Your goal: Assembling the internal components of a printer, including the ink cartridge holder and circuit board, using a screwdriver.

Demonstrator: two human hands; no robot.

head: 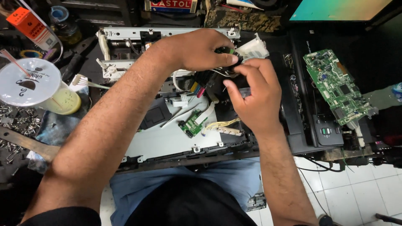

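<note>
Screws and small metal bits [16, 121] lie scattered at far left on the dark bench. Just above them, a clear plastic cup [39, 94] under a flat sealed lid with a straw [12, 60] through it; pale yellow drink fills the lower part that shows. Behind it, a glass jar [63, 25] with a blue tape roll on top; contents too dark to tell. An orange carton [31, 26] leans beside the jar.

Centre: an opened printer chassis [167, 142], grey metal base plate bare, a small green circuit board [191, 124] lying on it with a white ribbon cable and yellow wires [222, 124] running off to the right.

Left hand [197, 50] reaches across from the left, fingers curled tight over a black print carriage part [211, 81], which is held above the chassis, near its back rail. Right hand [253, 96] meets it from below, thumb and forefinger pinched narrow on the same part; coloured ink fittings show at its lower left.

Right: a large green main board [335, 86] tilted on the black printer cover [310, 125].
</note>
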